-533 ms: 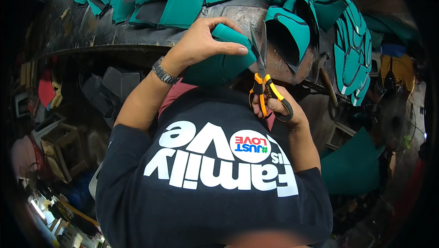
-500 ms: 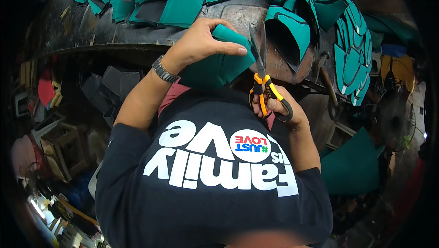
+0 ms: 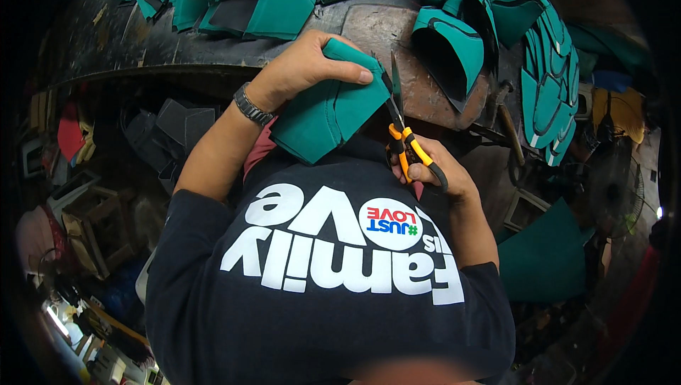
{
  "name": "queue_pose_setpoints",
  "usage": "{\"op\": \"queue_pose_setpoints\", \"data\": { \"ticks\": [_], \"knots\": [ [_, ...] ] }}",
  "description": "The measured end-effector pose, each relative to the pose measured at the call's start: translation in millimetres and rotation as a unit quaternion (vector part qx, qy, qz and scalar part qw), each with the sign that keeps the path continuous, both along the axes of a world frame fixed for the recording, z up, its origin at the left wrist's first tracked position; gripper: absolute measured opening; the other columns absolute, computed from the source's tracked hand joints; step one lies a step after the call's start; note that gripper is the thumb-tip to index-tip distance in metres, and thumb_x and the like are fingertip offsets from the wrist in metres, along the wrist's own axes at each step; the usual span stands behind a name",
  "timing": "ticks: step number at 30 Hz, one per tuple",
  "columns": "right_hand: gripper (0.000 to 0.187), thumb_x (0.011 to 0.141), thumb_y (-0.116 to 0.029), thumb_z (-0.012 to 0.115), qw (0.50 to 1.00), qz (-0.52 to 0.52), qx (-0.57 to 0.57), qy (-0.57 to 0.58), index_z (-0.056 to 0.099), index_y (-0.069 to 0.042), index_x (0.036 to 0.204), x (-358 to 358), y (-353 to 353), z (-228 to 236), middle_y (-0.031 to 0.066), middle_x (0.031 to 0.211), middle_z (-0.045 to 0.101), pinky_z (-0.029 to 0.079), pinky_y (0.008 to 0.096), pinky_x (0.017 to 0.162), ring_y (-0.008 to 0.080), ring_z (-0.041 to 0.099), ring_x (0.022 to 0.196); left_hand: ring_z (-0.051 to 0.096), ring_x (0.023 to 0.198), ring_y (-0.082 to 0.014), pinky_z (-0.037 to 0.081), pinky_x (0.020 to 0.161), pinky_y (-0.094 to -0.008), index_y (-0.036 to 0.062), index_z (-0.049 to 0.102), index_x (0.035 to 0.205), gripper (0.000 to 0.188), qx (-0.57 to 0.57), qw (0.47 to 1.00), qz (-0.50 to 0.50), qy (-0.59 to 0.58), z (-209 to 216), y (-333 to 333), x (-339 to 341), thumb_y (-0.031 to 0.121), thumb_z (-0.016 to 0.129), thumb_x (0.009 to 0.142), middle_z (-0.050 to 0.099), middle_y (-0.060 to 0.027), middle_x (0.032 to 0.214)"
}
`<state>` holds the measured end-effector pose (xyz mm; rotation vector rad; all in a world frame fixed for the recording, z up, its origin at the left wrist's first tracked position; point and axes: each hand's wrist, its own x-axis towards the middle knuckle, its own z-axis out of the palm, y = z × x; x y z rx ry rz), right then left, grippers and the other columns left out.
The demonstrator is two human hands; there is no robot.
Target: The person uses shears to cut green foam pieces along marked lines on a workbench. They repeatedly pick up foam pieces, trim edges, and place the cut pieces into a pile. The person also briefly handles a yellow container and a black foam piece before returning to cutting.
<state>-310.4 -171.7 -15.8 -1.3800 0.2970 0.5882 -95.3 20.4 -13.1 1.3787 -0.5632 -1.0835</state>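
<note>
Between thumb and fingers, my left hand pinches the upper edge of a folded green fabric piece, which has a stitched seam down it. My right hand is closed round the orange and black handles of a pair of scissors. Their blades point up and away from me, slightly apart, and lie along the right edge of the green piece. Whether the blades bite into the fabric is too fine to tell.
Green and black fabric pieces lie on the dark worktable at the far left. Curved green pieces with dark trim stand at the right, beside a stack of similar ones. A wooden stool is at lower left, a fan at far right.
The green piece has tilted so more of its face shows, and its lower part has come toward me. The scissors have shifted slightly left, with their blades and handles closer together.
</note>
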Motion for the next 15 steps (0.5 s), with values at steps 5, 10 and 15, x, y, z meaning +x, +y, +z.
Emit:
{"op": "queue_pose_setpoints", "data": {
  "ticks": [5, 10, 15],
  "knots": [
    [0.046, 0.075, -0.036, 0.076, 0.999, -0.002, 0.033, -0.013, 0.057, -0.002, 0.101, 1.2, -2.5, 0.0, 0.0040, 0.079, 0.058, 0.048, 0.0259, 0.066, 0.0115, 0.057, 0.071, 0.065, 0.075, -0.0111, 0.052, 0.074, -0.0230, -0.0001, 0.069, 0.095, 0.028, -0.008, 0.999, 0.006, 0.039, -0.7, 1.4, -0.2, 0.017, 0.077, 0.074, 0.069, -0.0051, 0.084],
    [0.048, 0.075, -0.037, 0.077, 0.999, 0.006, 0.003, -0.031, 0.057, -0.002, 0.102, 4.0, -2.1, -0.5, 0.0032, 0.079, 0.058, 0.048, 0.0253, 0.065, 0.0109, 0.057, 0.070, 0.065, 0.077, -0.0111, 0.052, 0.074, -0.0232, -0.0004, 0.069, 0.095, 0.028, -0.010, 0.999, 0.004, 0.046, -1.7, -1.2, -0.2, 0.016, 0.078, 0.074, 0.069, -0.0059, 0.085],
    [0.046, 0.075, -0.036, 0.077, 1.000, -0.028, -0.007, -0.008, 0.058, -0.003, 0.101, 3.5, -1.8, -1.5, 0.0022, 0.078, 0.057, 0.047, 0.0232, 0.060, 0.0092, 0.056, 0.066, 0.066, 0.078, -0.0118, 0.053, 0.074, -0.0236, -0.0015, 0.070, 0.096, 0.028, 0.008, 1.000, 0.008, 0.006, -1.3, -1.2, 1.7, 0.015, 0.079, 0.075, 0.070, -0.0075, 0.088]
  ]
}}
